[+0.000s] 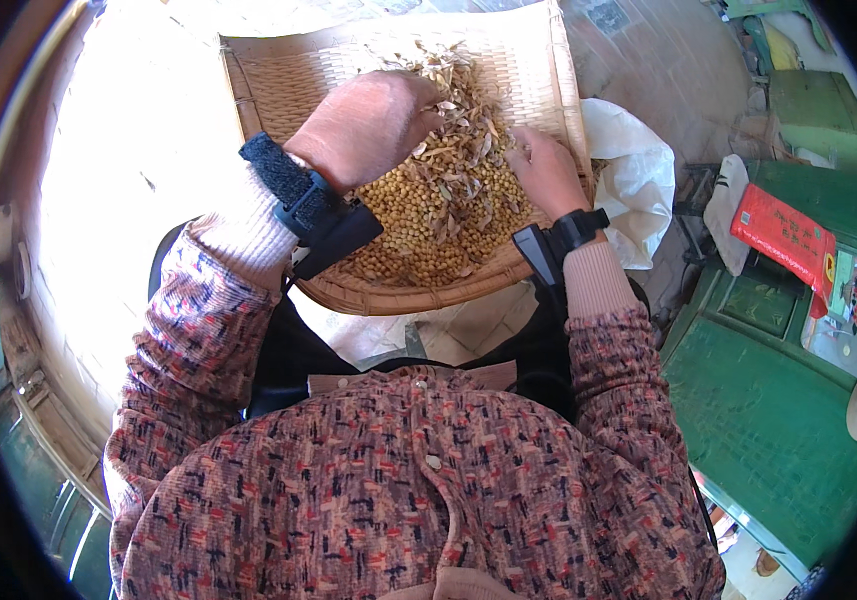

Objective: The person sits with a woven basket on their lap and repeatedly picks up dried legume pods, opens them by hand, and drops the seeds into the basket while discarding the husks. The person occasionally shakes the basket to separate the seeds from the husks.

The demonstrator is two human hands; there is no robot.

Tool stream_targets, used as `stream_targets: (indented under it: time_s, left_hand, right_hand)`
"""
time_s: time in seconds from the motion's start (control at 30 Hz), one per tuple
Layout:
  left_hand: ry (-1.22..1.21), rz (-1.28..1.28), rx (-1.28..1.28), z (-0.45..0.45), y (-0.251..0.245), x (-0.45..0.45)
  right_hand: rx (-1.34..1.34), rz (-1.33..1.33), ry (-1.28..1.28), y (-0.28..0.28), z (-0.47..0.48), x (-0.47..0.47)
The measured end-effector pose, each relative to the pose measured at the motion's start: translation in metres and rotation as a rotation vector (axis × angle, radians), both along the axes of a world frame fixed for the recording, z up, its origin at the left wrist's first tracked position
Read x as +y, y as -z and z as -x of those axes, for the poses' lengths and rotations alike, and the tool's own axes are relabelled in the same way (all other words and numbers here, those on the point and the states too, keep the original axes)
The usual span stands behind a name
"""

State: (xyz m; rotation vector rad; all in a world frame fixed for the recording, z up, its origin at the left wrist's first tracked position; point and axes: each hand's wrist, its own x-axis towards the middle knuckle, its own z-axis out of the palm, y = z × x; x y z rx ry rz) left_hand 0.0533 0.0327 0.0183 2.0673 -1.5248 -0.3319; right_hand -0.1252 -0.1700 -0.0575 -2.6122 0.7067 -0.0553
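A woven bamboo winnowing basket point(301, 71) lies before me, its curved rim near my lap. Yellow beans, likely soybeans point(406, 217), cover its near part. Dry pod husks and leaf bits point(466, 142) form a heap over the beans, reaching towards the far side. My left hand point(372, 124) is bent over the heap's left side with curled fingers at the husks. Its palm is hidden, so any held husks cannot be made out. My right hand point(548, 172) is at the heap's right edge, thumb and fingers drawn close together; whether something is between them is unclear.
A white plastic sack point(627, 172) stands against the basket's right side. Further right are green wooden cabinets point(766, 390), with a red printed packet point(785, 236) lying on one. Paving point(466, 326) shows between my knees. Strong sunlight washes out the floor at left.
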Motion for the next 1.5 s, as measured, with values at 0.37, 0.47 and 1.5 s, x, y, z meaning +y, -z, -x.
stream_targets:
  time_s: [0.37,0.47,1.5]
  left_hand:
    - [0.011,-0.052,0.016,0.007,0.001,-0.005]
    - [-0.002,-0.079,0.026,0.006,0.005,-0.005]
    - [-0.002,0.1,0.334,0.036,0.023,-0.024]
  right_hand:
    - [0.153,-0.004,0.004,0.041,-0.039,0.016]
    - [0.057,-0.11,0.006,0.029,-0.032,0.017]
    - [-0.333,-1.647,0.115,-0.056,-0.01,0.027]
